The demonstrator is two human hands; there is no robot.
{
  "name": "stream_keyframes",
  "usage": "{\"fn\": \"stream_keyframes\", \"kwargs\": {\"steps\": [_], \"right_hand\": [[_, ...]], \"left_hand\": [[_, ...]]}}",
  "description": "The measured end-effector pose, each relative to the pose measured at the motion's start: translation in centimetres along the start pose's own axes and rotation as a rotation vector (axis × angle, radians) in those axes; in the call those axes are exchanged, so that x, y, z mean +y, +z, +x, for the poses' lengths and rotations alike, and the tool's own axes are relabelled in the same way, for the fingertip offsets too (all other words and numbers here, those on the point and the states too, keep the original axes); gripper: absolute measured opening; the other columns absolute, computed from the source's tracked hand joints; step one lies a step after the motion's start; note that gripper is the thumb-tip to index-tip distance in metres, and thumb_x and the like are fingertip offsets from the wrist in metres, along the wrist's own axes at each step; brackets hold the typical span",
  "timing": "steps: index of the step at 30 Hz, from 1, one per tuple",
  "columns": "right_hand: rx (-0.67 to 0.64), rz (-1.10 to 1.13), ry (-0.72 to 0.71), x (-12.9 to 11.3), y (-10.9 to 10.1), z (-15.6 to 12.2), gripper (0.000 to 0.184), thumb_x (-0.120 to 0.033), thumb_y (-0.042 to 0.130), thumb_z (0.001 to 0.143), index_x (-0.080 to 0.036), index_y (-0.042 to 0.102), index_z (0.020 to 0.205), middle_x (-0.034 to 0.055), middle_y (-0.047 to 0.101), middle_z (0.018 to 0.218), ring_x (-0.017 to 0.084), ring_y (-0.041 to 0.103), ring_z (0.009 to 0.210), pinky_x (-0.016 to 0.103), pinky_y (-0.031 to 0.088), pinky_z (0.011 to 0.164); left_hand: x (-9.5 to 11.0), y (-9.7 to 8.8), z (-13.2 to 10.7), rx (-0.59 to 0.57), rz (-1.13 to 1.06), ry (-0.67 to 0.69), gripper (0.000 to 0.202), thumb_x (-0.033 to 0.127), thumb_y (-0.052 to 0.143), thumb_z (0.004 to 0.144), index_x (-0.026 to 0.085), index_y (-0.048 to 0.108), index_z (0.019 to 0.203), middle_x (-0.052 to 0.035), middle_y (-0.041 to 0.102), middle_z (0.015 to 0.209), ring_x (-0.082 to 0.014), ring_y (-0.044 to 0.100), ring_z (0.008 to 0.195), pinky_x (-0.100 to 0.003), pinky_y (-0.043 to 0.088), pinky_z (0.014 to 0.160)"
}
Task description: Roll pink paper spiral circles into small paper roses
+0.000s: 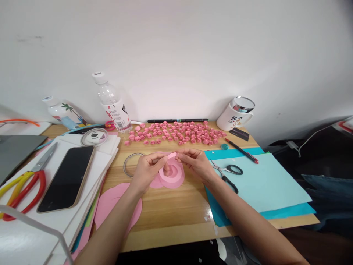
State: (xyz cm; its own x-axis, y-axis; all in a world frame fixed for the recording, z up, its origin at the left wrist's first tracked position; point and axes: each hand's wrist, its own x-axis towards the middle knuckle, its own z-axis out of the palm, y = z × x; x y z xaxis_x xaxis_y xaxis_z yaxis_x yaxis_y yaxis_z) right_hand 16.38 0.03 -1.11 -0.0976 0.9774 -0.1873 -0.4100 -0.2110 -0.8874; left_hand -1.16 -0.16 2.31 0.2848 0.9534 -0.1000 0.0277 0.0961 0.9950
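Observation:
A pink paper spiral (176, 178) hangs between my hands above the wooden table. My left hand (150, 167) pinches its upper left part between thumb and fingers. On the other side, my right hand (194, 162) pinches the strip's upper end. Under the spiral lie pink paper circles (157, 182), partly covered. More pink paper circles (117, 204) are beneath my left forearm. Many small rolled pink paper roses (165, 133) spread across the back of the table. A roll of tape (125, 165) rests just left of my left hand.
Black-handled scissors (227, 170) and a pen (242, 151) lie on blue paper sheets (264, 180) at right. A mug (234, 114) and a plastic bottle (114, 105) stand at the back. Left, a phone (67, 178) and red-yellow scissors (30, 180) rest on stacked paper.

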Motion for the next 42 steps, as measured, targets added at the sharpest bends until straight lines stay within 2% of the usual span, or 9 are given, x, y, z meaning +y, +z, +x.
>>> {"fn": "stream_keyframes", "kwargs": {"steps": [6, 14, 18, 22, 30, 32, 35, 37, 42], "right_hand": [[0.014, 0.014, -0.035, 0.17, -0.21, 0.13, 0.017, -0.023, 0.081, 0.058, -0.019, 0.072, 0.072, -0.0004, 0.070, 0.068, 0.008, 0.061, 0.059, 0.022, 0.048, 0.065], [0.028, 0.003, -0.065, -0.04, 0.09, -0.03, 0.016, -0.025, 0.081, 0.057, -0.019, 0.070, 0.066, -0.0022, 0.067, 0.061, 0.008, 0.057, 0.055, 0.022, 0.046, 0.059], [0.066, 0.030, -0.038, 0.07, 0.11, 0.02, 0.017, -0.027, 0.081, 0.057, -0.020, 0.071, 0.069, -0.0001, 0.070, 0.069, 0.010, 0.061, 0.062, 0.023, 0.049, 0.066], [0.031, 0.015, -0.014, 0.11, -0.08, 0.10, 0.020, -0.028, 0.081, 0.058, -0.020, 0.073, 0.075, 0.0018, 0.072, 0.077, 0.012, 0.065, 0.069, 0.027, 0.051, 0.072], [0.007, -0.005, -0.037, 0.25, 0.18, -0.07, 0.019, -0.026, 0.081, 0.057, -0.020, 0.072, 0.073, 0.0000, 0.071, 0.069, 0.010, 0.063, 0.061, 0.024, 0.050, 0.066], [0.009, -0.026, -0.034, 0.40, 0.36, -0.15, 0.019, -0.027, 0.081, 0.057, -0.020, 0.072, 0.071, 0.0002, 0.071, 0.067, 0.011, 0.063, 0.060, 0.025, 0.050, 0.065], [0.015, -0.043, -0.035, 0.51, 0.50, -0.21, 0.019, -0.029, 0.081, 0.056, -0.020, 0.071, 0.070, 0.0002, 0.070, 0.065, 0.012, 0.062, 0.059, 0.026, 0.050, 0.063], [0.019, -0.041, -0.042, 0.46, 0.52, -0.22, 0.021, -0.029, 0.082, 0.055, -0.020, 0.070, 0.069, -0.0006, 0.069, 0.063, 0.012, 0.062, 0.058, 0.026, 0.050, 0.062], [0.012, -0.082, -0.065, 0.20, 0.58, -0.32, 0.019, -0.026, 0.082, 0.053, -0.020, 0.068, 0.063, -0.0015, 0.067, 0.060, 0.011, 0.058, 0.055, 0.024, 0.046, 0.057]], "left_hand": [[0.21, 0.06, -0.06, -0.021, 0.029, 0.010, 0.022, 0.030, 0.059, 0.079, 0.015, 0.065, 0.065, 0.0012, 0.060, 0.055, -0.0094, 0.054, 0.053, -0.022, 0.045, 0.061], [0.15, 0.16, -0.12, -0.044, 0.008, 0.016, 0.021, 0.032, 0.061, 0.079, 0.015, 0.066, 0.069, 0.0003, 0.060, 0.055, -0.0101, 0.054, 0.053, -0.023, 0.046, 0.060], [-0.03, 0.00, -0.07, -0.031, 0.019, 0.019, 0.019, 0.031, 0.059, 0.080, 0.016, 0.070, 0.079, 0.0005, 0.060, 0.056, -0.0104, 0.054, 0.054, -0.023, 0.046, 0.061], [-0.22, -0.12, -0.03, -0.028, 0.026, 0.025, 0.023, 0.033, 0.058, 0.081, 0.017, 0.071, 0.091, 0.0009, 0.060, 0.055, -0.0119, 0.056, 0.057, -0.024, 0.047, 0.062], [0.01, 0.07, -0.21, -0.142, 0.007, -0.063, 0.035, 0.035, 0.059, 0.080, 0.014, 0.065, 0.108, -0.0012, 0.064, 0.060, -0.0107, 0.057, 0.052, -0.023, 0.045, 0.055], [0.15, 0.14, -0.23, -0.149, 0.012, -0.081, 0.032, 0.035, 0.060, 0.079, 0.014, 0.066, 0.103, -0.0019, 0.065, 0.060, -0.0110, 0.057, 0.051, -0.023, 0.044, 0.053], [0.17, 0.20, -0.18, -0.128, 0.020, -0.052, 0.024, 0.035, 0.060, 0.079, 0.013, 0.069, 0.079, -0.0031, 0.066, 0.059, -0.0108, 0.057, 0.049, -0.023, 0.045, 0.053], [0.10, 0.23, -0.12, -0.111, 0.030, -0.033, 0.026, 0.034, 0.060, 0.079, 0.013, 0.066, 0.065, -0.0038, 0.066, 0.059, -0.0106, 0.057, 0.048, -0.023, 0.046, 0.053], [-0.09, 0.30, -0.04, -0.142, 0.060, -0.029, 0.031, 0.034, 0.058, 0.081, 0.014, 0.065, 0.059, -0.0035, 0.066, 0.056, -0.0116, 0.058, 0.050, -0.024, 0.047, 0.056]]}}
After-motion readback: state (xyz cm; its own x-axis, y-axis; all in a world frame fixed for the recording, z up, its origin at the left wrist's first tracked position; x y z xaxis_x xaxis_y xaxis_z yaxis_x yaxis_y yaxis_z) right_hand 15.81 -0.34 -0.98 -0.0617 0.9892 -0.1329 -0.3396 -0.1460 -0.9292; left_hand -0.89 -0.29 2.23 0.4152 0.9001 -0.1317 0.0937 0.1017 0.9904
